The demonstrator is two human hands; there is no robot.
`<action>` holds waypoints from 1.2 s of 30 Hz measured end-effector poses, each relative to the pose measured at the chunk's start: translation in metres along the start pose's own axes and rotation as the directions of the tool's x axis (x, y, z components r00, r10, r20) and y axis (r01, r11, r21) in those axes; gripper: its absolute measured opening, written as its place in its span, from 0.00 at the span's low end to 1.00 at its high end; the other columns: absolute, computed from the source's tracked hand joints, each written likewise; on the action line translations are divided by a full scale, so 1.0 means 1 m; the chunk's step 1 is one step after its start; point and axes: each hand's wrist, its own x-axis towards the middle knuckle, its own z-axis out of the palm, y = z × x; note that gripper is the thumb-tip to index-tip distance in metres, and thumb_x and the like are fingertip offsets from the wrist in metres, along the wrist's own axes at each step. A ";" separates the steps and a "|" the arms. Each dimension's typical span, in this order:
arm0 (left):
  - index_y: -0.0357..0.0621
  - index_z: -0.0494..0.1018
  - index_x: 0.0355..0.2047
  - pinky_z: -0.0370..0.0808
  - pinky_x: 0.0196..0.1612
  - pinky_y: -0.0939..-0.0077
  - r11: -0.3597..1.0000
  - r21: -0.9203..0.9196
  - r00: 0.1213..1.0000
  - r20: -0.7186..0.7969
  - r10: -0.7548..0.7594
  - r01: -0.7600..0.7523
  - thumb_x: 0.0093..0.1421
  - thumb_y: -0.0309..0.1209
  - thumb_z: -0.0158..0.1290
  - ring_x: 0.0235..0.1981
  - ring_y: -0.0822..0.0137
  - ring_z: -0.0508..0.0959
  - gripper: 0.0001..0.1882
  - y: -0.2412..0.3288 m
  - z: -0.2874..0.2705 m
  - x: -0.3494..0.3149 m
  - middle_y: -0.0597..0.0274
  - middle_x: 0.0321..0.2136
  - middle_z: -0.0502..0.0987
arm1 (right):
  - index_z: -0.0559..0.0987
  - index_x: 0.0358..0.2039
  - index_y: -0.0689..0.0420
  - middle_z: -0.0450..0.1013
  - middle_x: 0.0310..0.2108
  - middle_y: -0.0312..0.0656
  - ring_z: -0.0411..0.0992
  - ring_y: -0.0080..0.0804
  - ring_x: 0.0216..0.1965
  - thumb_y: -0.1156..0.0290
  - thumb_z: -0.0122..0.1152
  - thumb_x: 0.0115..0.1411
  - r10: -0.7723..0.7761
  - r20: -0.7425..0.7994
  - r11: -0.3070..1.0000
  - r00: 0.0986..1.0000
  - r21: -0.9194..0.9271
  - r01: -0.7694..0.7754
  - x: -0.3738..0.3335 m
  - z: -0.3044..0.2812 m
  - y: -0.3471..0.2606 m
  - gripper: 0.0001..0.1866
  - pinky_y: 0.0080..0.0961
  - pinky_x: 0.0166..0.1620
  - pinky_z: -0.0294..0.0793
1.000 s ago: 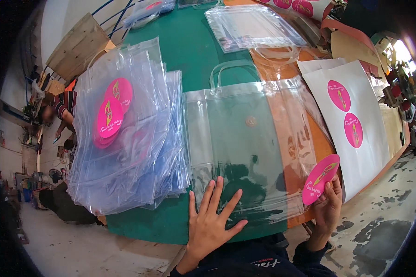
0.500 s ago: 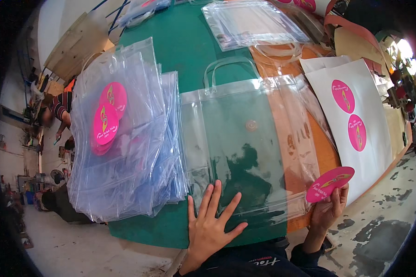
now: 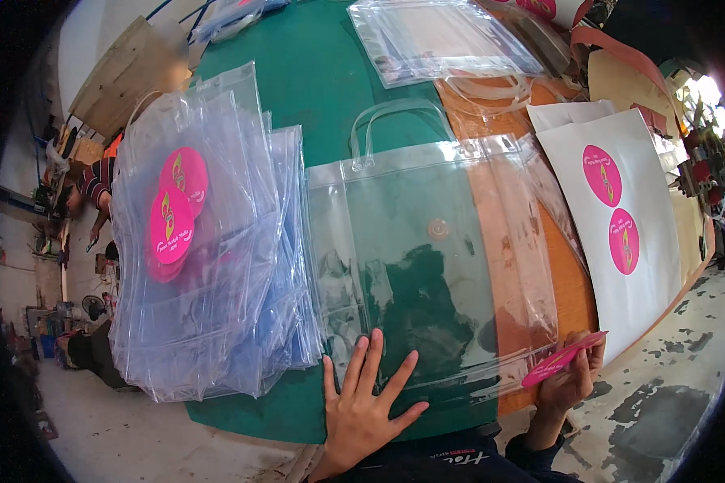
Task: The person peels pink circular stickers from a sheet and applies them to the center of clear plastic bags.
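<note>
A clear plastic bag (image 3: 427, 314) with a looped handle and a round snap button lies flat in front of me. My left hand (image 3: 366, 402) rests on its near edge, fingers spread and palm down. At the bag's near right corner, my right hand (image 3: 570, 378) pinches an oval pink sticker (image 3: 557, 364), tilted so that it shows nearly edge-on. Left of the bag rises a stack of clear plastic bags (image 3: 209, 322), topped by several pink stickers (image 3: 171, 225). A white sheet (image 3: 652, 201) bearing two pink ovals lies to the right.
The table has a green top (image 3: 314, 80) and an orange-brown part (image 3: 576, 278). More clear bags (image 3: 443, 40) are piled at the far side. Beyond the left edge, a person in a striped shirt (image 3: 98, 181) is in the background.
My right hand has lowered slightly, and the sticker in it has turned from showing its printed face to nearly edge-on. My left hand stays spread on the bag. The view has shifted slightly.
</note>
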 end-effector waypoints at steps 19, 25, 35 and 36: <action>0.64 0.65 0.52 0.43 0.55 0.39 0.998 -0.059 1.000 0.000 0.008 -0.008 0.46 0.56 0.52 0.59 0.53 0.54 0.32 0.000 0.000 0.000 0.49 0.58 0.53 | 0.63 0.30 0.60 0.62 0.22 0.39 0.56 0.21 0.19 0.75 0.52 0.49 0.050 0.038 0.996 0.998 0.068 -0.052 0.004 0.002 -0.003 0.09 0.13 0.23 0.59; 0.51 0.63 0.53 0.50 0.54 0.42 0.976 -0.189 0.987 0.093 0.129 -0.110 0.47 0.48 0.55 0.60 0.45 0.49 0.33 -0.006 -0.033 -0.014 0.41 0.58 0.50 | 0.63 0.32 0.61 0.61 0.25 0.38 0.56 0.20 0.21 0.74 0.48 0.55 0.471 0.171 0.821 0.866 0.274 -0.501 0.036 0.008 -0.033 0.07 0.13 0.22 0.61; 0.25 0.51 0.54 0.56 0.56 0.55 0.922 -0.058 0.912 0.134 0.387 -0.382 0.50 0.44 0.53 0.59 0.41 0.49 0.41 -0.017 -0.041 0.041 0.32 0.57 0.46 | 0.65 0.39 0.63 0.60 0.30 0.38 0.57 0.21 0.25 0.74 0.49 0.54 0.410 0.548 0.744 0.729 0.261 -0.615 0.108 0.086 -0.016 0.12 0.15 0.29 0.60; 0.24 0.49 0.54 0.55 0.56 0.55 0.924 -0.055 0.916 0.123 0.383 -0.379 0.51 0.46 0.51 0.59 0.41 0.48 0.42 -0.013 -0.036 0.047 0.32 0.57 0.45 | 0.66 0.38 0.63 0.61 0.30 0.37 0.57 0.20 0.24 0.74 0.47 0.55 0.466 0.471 0.769 0.749 0.203 -0.606 0.107 0.099 -0.009 0.10 0.14 0.28 0.60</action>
